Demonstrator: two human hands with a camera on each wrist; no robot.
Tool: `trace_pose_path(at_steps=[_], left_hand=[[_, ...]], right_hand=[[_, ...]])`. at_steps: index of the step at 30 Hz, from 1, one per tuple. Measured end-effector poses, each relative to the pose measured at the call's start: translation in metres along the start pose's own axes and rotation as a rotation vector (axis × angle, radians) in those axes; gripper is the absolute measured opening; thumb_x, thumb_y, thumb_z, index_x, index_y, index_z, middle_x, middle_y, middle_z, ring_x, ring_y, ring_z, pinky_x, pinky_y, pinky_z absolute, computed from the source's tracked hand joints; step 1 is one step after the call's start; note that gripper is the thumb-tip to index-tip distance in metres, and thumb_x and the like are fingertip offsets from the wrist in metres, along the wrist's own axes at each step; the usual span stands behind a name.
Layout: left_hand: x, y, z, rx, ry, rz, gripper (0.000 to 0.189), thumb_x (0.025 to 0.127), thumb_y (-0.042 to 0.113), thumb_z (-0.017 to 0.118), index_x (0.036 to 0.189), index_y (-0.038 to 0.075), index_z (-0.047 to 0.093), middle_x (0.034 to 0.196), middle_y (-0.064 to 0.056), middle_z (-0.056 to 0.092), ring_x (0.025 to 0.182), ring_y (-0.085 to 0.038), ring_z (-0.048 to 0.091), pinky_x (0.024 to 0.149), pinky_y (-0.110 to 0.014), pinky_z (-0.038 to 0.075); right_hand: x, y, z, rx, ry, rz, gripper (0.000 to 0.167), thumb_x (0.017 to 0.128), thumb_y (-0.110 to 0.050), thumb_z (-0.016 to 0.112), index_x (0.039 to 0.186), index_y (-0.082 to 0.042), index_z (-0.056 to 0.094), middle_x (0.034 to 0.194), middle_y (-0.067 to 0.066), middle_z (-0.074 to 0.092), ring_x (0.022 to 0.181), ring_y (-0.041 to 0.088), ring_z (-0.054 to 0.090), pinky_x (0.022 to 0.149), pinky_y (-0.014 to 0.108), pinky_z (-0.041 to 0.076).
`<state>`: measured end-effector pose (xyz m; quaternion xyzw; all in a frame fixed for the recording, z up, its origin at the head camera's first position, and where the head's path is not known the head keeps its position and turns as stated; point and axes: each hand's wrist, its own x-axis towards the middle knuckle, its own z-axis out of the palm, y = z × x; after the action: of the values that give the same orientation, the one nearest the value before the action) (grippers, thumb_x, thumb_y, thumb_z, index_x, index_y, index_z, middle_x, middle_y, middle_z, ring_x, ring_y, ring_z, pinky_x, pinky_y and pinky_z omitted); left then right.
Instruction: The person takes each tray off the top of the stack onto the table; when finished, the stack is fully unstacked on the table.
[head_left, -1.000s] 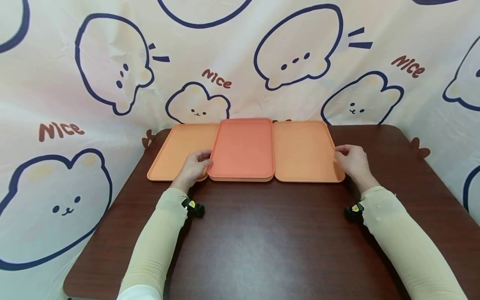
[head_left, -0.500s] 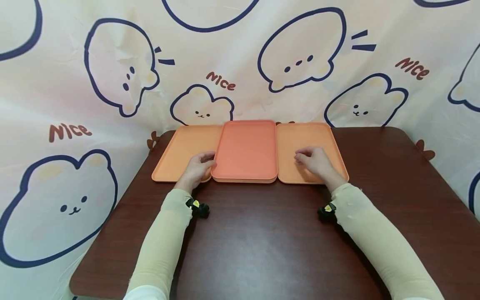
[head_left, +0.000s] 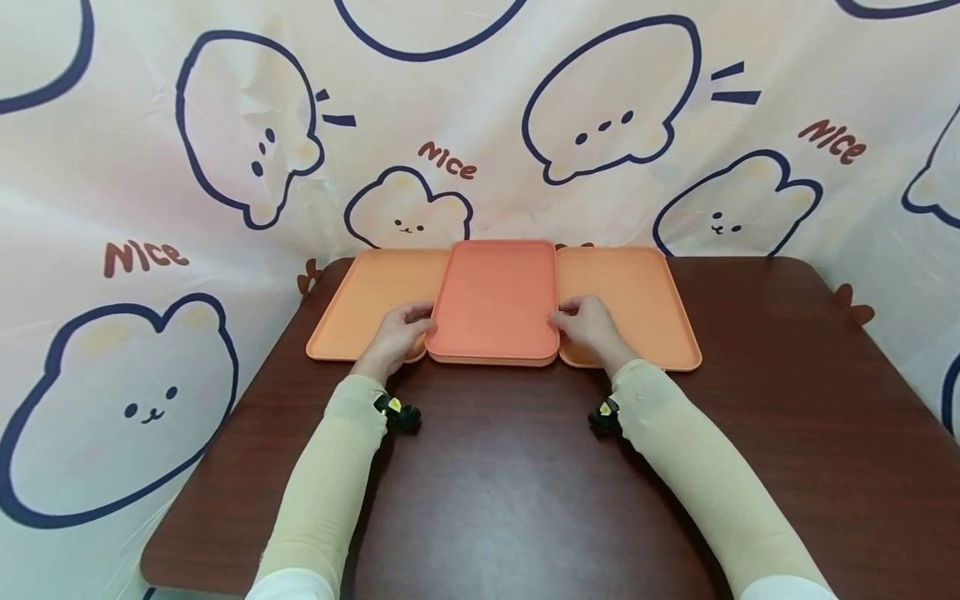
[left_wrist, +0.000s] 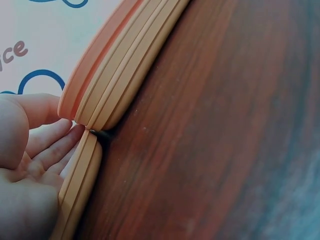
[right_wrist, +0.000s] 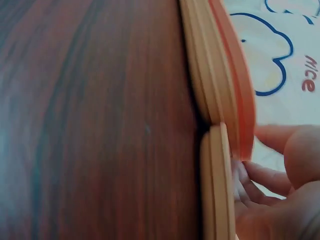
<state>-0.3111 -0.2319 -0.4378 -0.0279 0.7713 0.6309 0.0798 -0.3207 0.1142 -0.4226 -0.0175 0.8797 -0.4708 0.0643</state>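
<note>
The right hand (head_left: 592, 325) has moved left from the right orange tray (head_left: 626, 287)'s outer edge to the coral tray (head_left: 497, 292)'s right edge; the left hand (head_left: 397, 337) stays at its left edge. Nearest, pale sleeves (head_left: 322, 483) reach over the dark brown table (head_left: 510, 475). Farther, both hands pinch the coral tray's rim between thumb and fingers; it tops an orange stack (left_wrist: 117, 70), between the right orange tray and the left orange tray (head_left: 378, 287). Farthest hangs a pale cloth (head_left: 480, 108) with bear drawings.
</note>
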Motion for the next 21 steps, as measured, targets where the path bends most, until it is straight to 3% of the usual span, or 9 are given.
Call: trace_pose_path(at_steps=[3, 6, 10, 13, 18, 21], left_hand=[[0.001, 0.001, 0.0, 0.006, 0.002, 0.0, 0.058, 0.107, 0.01, 0.061, 0.163, 0.003, 0.046, 0.169, -0.018, 0.044, 0.157, -0.03, 0.04, 0.13, -0.045, 0.035], [0.002, 0.0, -0.001, 0.008, 0.001, -0.002, 0.057, 0.108, 0.01, 0.061, 0.163, 0.004, 0.046, 0.169, -0.018, 0.045, 0.157, -0.03, 0.04, 0.13, -0.045, 0.035], [0.003, -0.001, -0.001, 0.008, 0.008, 0.0, 0.055, 0.108, 0.012, 0.061, 0.161, 0.005, 0.049, 0.167, -0.017, 0.047, 0.156, -0.03, 0.042, 0.129, -0.045, 0.037], [0.003, -0.001, 0.0, 0.002, 0.011, 0.009, 0.051, 0.11, 0.012, 0.059, 0.159, 0.004, 0.05, 0.165, -0.018, 0.049, 0.154, -0.03, 0.044, 0.128, -0.045, 0.038], [0.003, -0.002, 0.001, -0.008, 0.002, 0.039, 0.048, 0.112, 0.008, 0.054, 0.159, -0.001, 0.049, 0.164, -0.022, 0.048, 0.156, -0.032, 0.043, 0.129, -0.046, 0.037], [0.003, -0.002, 0.001, -0.009, -0.001, 0.048, 0.049, 0.112, 0.006, 0.053, 0.159, -0.003, 0.047, 0.165, -0.024, 0.048, 0.157, -0.033, 0.042, 0.13, -0.046, 0.035]], right_hand=[[0.0, -0.006, 0.004, -0.082, 0.046, -0.014, 0.036, 0.104, -0.016, 0.064, 0.132, 0.005, 0.071, 0.13, 0.023, 0.072, 0.117, 0.031, 0.064, 0.099, 0.042, 0.057], [-0.001, -0.011, 0.006, -0.071, 0.078, 0.001, 0.034, 0.102, -0.012, 0.06, 0.13, 0.004, 0.073, 0.133, 0.022, 0.072, 0.123, 0.032, 0.062, 0.106, 0.048, 0.056], [-0.005, -0.018, 0.005, 0.001, 0.102, 0.033, 0.038, 0.102, -0.013, 0.058, 0.134, 0.001, 0.072, 0.13, 0.02, 0.073, 0.108, 0.029, 0.066, 0.089, 0.04, 0.059], [-0.008, -0.022, 0.003, 0.09, 0.098, 0.077, 0.041, 0.105, -0.014, 0.057, 0.142, 0.0, 0.067, 0.135, 0.018, 0.07, 0.101, 0.024, 0.065, 0.08, 0.031, 0.055], [-0.01, -0.023, 0.003, 0.384, 0.123, 0.164, 0.048, 0.107, -0.007, 0.056, 0.155, -0.002, 0.057, 0.148, 0.02, 0.061, 0.119, 0.024, 0.065, 0.09, 0.027, 0.057], [-0.013, -0.019, 0.001, 0.526, 0.161, 0.189, 0.048, 0.108, -0.006, 0.056, 0.156, -0.006, 0.056, 0.149, 0.019, 0.06, 0.12, 0.024, 0.066, 0.087, 0.023, 0.059]])
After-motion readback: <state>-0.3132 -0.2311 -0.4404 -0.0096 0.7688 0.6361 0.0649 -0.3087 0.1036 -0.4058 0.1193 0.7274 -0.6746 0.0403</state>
